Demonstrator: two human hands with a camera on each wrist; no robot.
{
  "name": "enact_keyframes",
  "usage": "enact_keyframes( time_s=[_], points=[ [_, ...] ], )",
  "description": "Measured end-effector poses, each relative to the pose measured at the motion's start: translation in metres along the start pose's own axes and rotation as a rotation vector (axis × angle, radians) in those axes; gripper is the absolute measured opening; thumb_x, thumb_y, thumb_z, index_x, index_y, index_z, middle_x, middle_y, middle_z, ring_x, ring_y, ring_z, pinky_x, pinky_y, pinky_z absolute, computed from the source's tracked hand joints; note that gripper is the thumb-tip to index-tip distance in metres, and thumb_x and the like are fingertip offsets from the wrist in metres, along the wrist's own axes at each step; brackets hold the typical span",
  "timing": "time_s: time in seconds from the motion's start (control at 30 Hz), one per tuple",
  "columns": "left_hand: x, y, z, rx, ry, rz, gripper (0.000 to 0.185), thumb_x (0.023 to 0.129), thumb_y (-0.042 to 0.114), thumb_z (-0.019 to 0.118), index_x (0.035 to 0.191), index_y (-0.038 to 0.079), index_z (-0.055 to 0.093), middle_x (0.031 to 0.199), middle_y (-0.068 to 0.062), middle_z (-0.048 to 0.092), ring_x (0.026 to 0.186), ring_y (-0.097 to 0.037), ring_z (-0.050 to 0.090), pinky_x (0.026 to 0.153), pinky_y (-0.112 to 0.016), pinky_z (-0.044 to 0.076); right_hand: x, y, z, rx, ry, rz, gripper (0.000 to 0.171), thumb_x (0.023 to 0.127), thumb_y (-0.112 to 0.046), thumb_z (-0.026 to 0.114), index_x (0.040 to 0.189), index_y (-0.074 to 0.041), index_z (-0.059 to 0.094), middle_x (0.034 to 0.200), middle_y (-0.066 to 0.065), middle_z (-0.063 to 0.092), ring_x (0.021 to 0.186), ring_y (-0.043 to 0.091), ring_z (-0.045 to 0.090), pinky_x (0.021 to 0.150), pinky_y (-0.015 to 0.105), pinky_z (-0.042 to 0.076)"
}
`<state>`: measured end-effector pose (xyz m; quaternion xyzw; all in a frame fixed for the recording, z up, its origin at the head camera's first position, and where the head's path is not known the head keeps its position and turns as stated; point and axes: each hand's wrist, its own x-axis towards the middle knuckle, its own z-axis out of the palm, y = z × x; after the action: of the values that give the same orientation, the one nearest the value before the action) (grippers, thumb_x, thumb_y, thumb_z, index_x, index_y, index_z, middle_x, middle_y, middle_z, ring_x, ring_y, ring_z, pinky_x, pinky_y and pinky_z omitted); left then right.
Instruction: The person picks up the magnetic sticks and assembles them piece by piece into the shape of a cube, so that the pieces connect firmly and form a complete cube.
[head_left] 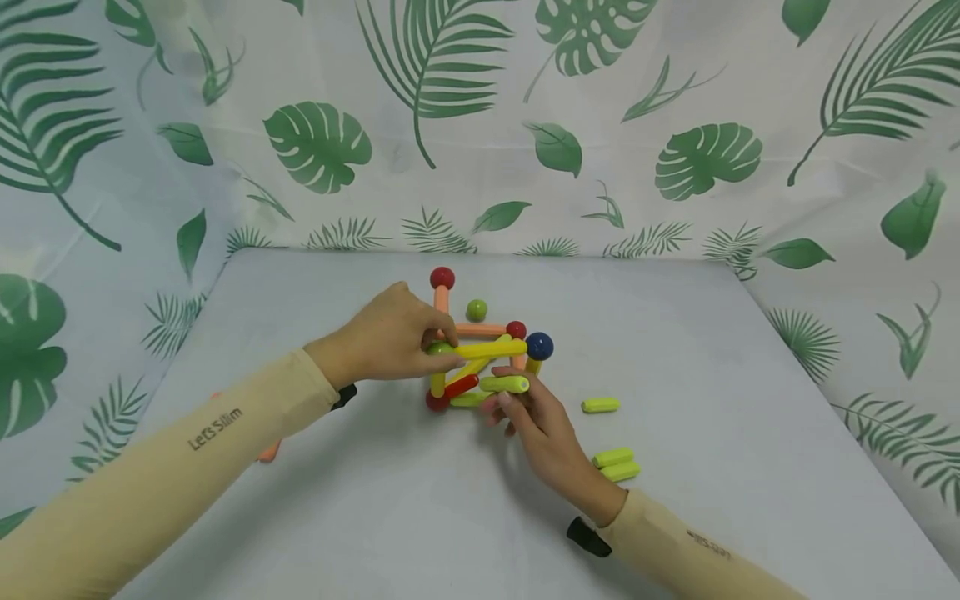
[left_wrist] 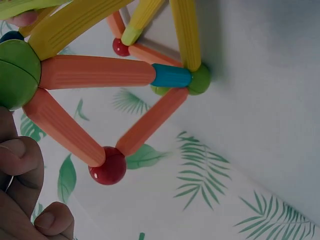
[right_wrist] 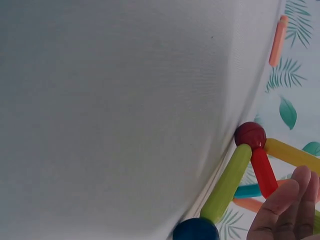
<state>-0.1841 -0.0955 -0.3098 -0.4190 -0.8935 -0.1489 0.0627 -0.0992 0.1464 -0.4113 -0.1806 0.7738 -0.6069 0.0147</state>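
Magnetic sticks and balls form a frame on the table in the head view. My left hand (head_left: pixel 397 337) grips its upper green ball (left_wrist: pixel 20 75), where a yellow stick (head_left: pixel 491 349) and orange sticks meet. A blue ball (head_left: pixel 540 346) caps that yellow stick's right end. Between thumb and fingers, my right hand (head_left: pixel 543 433) pinches a lime-green stick (head_left: pixel 504 384) at the frame's front. Low on the frame, a red stick (head_left: pixel 461 385) slants up from a red ball (right_wrist: pixel 250 135). Another red ball (left_wrist: pixel 107 165) joins two orange sticks.
Several lime-green sticks (head_left: pixel 600 405) lie right of the frame. Behind it is a green ball (head_left: pixel 477 310). An orange stick (head_left: pixel 268 452) lies partly hidden by the left sleeve. A leaf-patterned cloth (head_left: pixel 465 183) rises behind the white table (head_left: pixel 712 350).
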Motion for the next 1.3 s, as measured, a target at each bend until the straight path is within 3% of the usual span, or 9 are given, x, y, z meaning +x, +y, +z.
enact_keyframes(
  time_s=[0.23, 0.4, 0.67, 0.9, 1.0, 1.3],
  points=[
    [0.001, 0.000, 0.002, -0.032, -0.002, -0.013, 0.023, 0.086, 0.038, 0.080, 0.092, 0.016, 0.079, 0.058, 0.014, 0.054, 0.055, -0.006, 0.050, 0.075, -0.038, 0.040, 0.007, 0.004, 0.004, 0.038, 0.038, -0.003, 0.033, 0.111, -0.020, 0.044, 0.141, -0.009, 0.047, 0.109, 0.009, 0.072, 0.086, 0.029, 0.068, 0.069, 0.034, 0.052],
    [0.002, 0.001, 0.003, -0.050, 0.000, -0.027, 0.021, 0.086, 0.036, 0.080, 0.091, 0.016, 0.079, 0.059, 0.013, 0.055, 0.055, -0.007, 0.050, 0.074, -0.036, 0.042, 0.008, 0.003, 0.004, 0.070, 0.040, 0.035, 0.033, 0.111, -0.024, 0.041, 0.141, -0.010, 0.046, 0.112, 0.010, 0.072, 0.088, 0.031, 0.068, 0.071, 0.036, 0.052],
    [0.005, 0.007, 0.003, 0.010, -0.005, -0.041, 0.027, 0.090, 0.044, 0.074, 0.089, 0.017, 0.078, 0.056, 0.013, 0.053, 0.056, -0.007, 0.051, 0.078, -0.040, 0.040, 0.002, 0.004, -0.001, 0.049, 0.078, 0.091, 0.040, 0.111, -0.032, 0.040, 0.143, -0.010, 0.049, 0.116, 0.009, 0.072, 0.089, 0.030, 0.071, 0.073, 0.035, 0.054],
    [0.006, 0.008, 0.003, -0.002, -0.071, -0.064, 0.029, 0.095, 0.042, 0.070, 0.103, 0.017, 0.081, 0.053, 0.013, 0.050, 0.054, -0.008, 0.049, 0.077, -0.039, 0.039, 0.000, 0.002, -0.013, -0.020, 0.150, 0.078, 0.033, 0.107, -0.030, 0.054, 0.116, -0.003, 0.071, 0.104, 0.013, 0.075, 0.084, 0.027, 0.072, 0.068, 0.034, 0.057],
    [0.006, 0.008, 0.003, -0.024, -0.097, -0.063, 0.029, 0.096, 0.040, 0.069, 0.109, 0.017, 0.081, 0.052, 0.014, 0.049, 0.052, -0.007, 0.049, 0.078, -0.039, 0.039, 0.002, 0.002, -0.018, -0.075, 0.176, 0.068, 0.031, 0.103, -0.029, 0.061, 0.112, -0.002, 0.074, 0.100, 0.013, 0.075, 0.081, 0.027, 0.072, 0.065, 0.033, 0.057],
    [0.004, 0.005, 0.005, -0.067, -0.086, -0.056, 0.027, 0.097, 0.038, 0.069, 0.110, 0.017, 0.080, 0.053, 0.014, 0.050, 0.055, -0.009, 0.048, 0.080, -0.040, 0.041, 0.005, 0.006, -0.031, -0.208, 0.245, 0.021, 0.022, 0.096, -0.029, 0.073, 0.103, -0.010, 0.078, 0.091, -0.002, 0.076, 0.077, 0.016, 0.071, 0.068, 0.030, 0.056]
  ],
)
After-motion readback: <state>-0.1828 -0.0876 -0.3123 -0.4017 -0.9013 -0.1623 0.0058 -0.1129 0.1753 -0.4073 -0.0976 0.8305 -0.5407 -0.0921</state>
